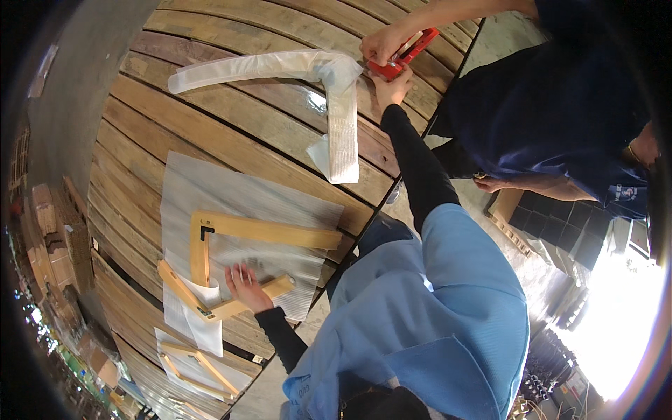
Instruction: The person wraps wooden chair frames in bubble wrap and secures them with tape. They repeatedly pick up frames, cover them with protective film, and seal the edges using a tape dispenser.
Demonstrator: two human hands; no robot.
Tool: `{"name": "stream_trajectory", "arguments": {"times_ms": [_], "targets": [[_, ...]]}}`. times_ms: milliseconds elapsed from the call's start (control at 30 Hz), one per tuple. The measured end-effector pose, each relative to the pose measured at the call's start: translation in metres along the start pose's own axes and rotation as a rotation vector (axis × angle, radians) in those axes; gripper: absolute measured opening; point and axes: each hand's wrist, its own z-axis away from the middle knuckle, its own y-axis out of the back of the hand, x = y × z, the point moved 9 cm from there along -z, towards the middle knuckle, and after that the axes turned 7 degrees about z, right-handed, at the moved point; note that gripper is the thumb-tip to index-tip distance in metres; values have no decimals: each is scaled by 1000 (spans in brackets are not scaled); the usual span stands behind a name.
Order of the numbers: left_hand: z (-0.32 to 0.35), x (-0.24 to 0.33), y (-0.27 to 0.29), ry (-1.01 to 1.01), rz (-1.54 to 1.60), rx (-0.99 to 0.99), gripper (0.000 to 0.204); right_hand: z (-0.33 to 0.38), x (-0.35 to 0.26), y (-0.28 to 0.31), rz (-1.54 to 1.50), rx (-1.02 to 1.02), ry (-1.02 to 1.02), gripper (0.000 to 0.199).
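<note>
My left hand (246, 288), fingers spread, is over the angled yellow wooden piece (234, 306) with dark metal at its joint. Just beyond lies a second L-shaped yellow wooden piece (273, 229) with a black corner bracket, on a white foam sheet (189, 185). My right arm reaches out to the far right of the table, where my right hand (393, 89) closes on a red hand tool (386, 69) with a long handle. A co-worker's hand (381, 45) is on the same tool. Its exact kind is unclear.
An L-shaped piece wrapped in white foam (341, 133) lies beyond on the slatted wooden table (280, 119). More yellow wooden parts (199, 367) rest on foam at lower left. The co-worker in a navy shirt (532, 112) stands at right. Cardboard boxes (52, 231) are stacked at left.
</note>
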Motion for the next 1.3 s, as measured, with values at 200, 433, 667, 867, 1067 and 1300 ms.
{"name": "stream_trajectory", "arguments": {"times_ms": [200,433,667,867,1067,1300], "targets": [[34,-13,51,13,58,119,46,-15,14,12,-225,76,-11,56],[64,-22,68,48,42,65,44,-1,-10,34,-249,-108,-46,32],[58,-1,80,22,58,-3,42,16,13,110,-311,-396,99,26],[50,-37,117,109,129,3,37,140,-33,190,-433,-552,-15,27],[53,-72,112,-391,-536,17,28,252,-94,247,-362,-675,137,29],[100,-41,132,-379,-586,137,28,279,-175,74,-185,-1071,512,25]]}}
